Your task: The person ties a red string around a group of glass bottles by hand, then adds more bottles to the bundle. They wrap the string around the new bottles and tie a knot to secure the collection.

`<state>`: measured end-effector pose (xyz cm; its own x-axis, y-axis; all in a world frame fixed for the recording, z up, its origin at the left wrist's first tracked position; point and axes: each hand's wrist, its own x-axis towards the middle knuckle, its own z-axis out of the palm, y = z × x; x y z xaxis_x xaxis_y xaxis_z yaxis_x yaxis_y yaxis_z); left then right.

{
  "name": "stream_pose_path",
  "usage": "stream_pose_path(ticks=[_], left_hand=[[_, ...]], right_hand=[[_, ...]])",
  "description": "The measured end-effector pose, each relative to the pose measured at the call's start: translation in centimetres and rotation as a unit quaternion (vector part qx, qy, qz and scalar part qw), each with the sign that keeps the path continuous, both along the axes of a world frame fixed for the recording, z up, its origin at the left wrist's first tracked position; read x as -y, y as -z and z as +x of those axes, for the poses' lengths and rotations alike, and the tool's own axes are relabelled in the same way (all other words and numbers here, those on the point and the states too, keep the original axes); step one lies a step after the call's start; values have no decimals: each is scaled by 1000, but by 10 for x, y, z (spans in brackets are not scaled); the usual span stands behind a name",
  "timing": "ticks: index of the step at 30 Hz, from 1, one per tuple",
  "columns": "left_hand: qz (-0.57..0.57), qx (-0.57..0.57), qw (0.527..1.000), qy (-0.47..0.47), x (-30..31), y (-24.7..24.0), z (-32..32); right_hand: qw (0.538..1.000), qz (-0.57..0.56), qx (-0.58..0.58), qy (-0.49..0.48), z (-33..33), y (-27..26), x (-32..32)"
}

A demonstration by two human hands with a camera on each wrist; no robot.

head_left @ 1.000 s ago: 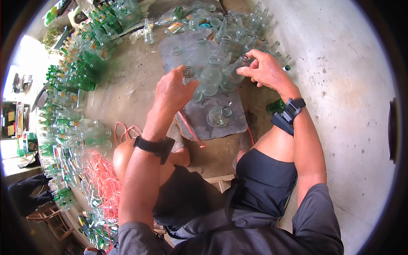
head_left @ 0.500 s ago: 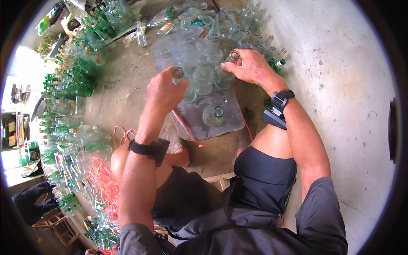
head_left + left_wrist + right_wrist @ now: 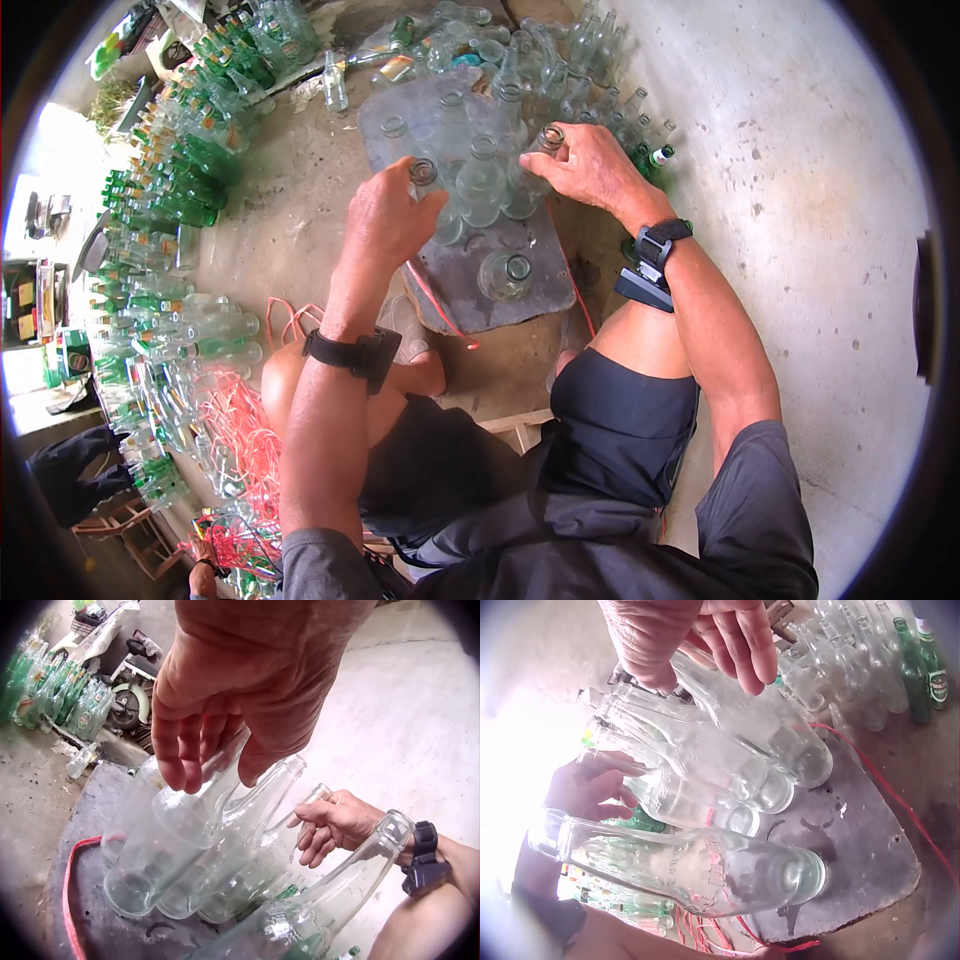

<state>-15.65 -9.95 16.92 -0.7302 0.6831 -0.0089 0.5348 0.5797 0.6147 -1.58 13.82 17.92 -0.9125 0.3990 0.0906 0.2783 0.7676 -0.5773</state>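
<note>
Several clear glass bottles stand in a close group on a grey slab (image 3: pixel 480 305) between the knees. My left hand (image 3: pixel 392 215) holds the front left bottle (image 3: pixel 161 844) by its neck, thumb on one side and fingers on the other. At the group's right side, my right hand (image 3: pixel 600 170) grips another bottle (image 3: pixel 795 750) just below its mouth. Between these two stands a clear bottle (image 3: pixel 482 180) that neither hand holds. A lone clear bottle (image 3: pixel 505 275) with raised lettering stands nearer the slab's front edge.
A pink-red strap (image 3: pixel 440 300) shows at the slab's left side. Clear bottles (image 3: pixel 590 45) crowd behind, beside a pale wall (image 3: pixel 780 220). Green bottles (image 3: pixel 195 165) line the left, near a heap of pink-red strips (image 3: pixel 240 430). Another person's hand (image 3: pixel 203 552) shows at lower left.
The right hand has drawn its bottle slightly left, closer to the group, and its fingers wrap further round the neck. The head view has shifted a little. Another person's hand has appeared at lower left.
</note>
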Motion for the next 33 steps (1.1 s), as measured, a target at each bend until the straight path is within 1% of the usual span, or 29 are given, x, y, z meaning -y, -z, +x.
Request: stream_pose_path(ticks=[5,7,9,11,13,15,17,19,20,22,23,24,25,26,27,29,30,31,32,33], left_hand=[[-6,-13,1000,1,-1,1,1],[-7,-19,1000,2,-1,-2,2],[-15,8,1000,2,0,-5,3],[0,8,1000,2,3,0,3],[15,8,1000,3,5,1,3],[5,12,1000,4,9,-1,2],[11,10,1000,10,15,8,-2],[18,8,1000,15,22,16,-5],[-5,19,1000,8,25,20,-7],[-29,30,999,0,29,29,-11],[-63,20,998,-3,31,35,-14],[-96,11,995,-5,32,42,-17],[-96,11,995,-8,32,50,-21],[-120,21,993,-2,33,58,-25],[-143,30,989,4,34,66,-28],[-145,49,988,2,36,81,-33],[-147,68,987,6,35,84,-36],[-147,68,987,4,33,86,-37],[-135,82,987,6,28,88,-37],[-124,97,988,10,24,90,-37]], right_hand=[[999,-16,44,9,2,2,-2],[993,-98,65,7,4,0,-3],[992,-93,87,-12,6,5,-8],[990,-88,109,-32,9,9,-14],[979,-97,178,-37,10,5,-16],[977,-112,179,-34,13,11,-19],[975,-128,180,-32,15,15,-24],[960,-160,227,-10,16,10,-25],[961,-161,226,-12,16,7,-27],[948,-163,272,-10,14,3,-32],[949,-162,272,-13,13,13,-40],[960,-102,254,-54,10,19,-44],[966,-42,236,-94,7,27,-47],[955,-74,273,-86,4,30,-55],[955,-73,273,-91,1,34,-54],[950,-73,290,-88,-1,52,-59],[951,-105,267,-117,-3,85,-73],[951,-105,266,-120,-6,102,-76],[955,-133,237,-119,-7,116,-77],[958,-161,207,-115,-8,116,-72]])
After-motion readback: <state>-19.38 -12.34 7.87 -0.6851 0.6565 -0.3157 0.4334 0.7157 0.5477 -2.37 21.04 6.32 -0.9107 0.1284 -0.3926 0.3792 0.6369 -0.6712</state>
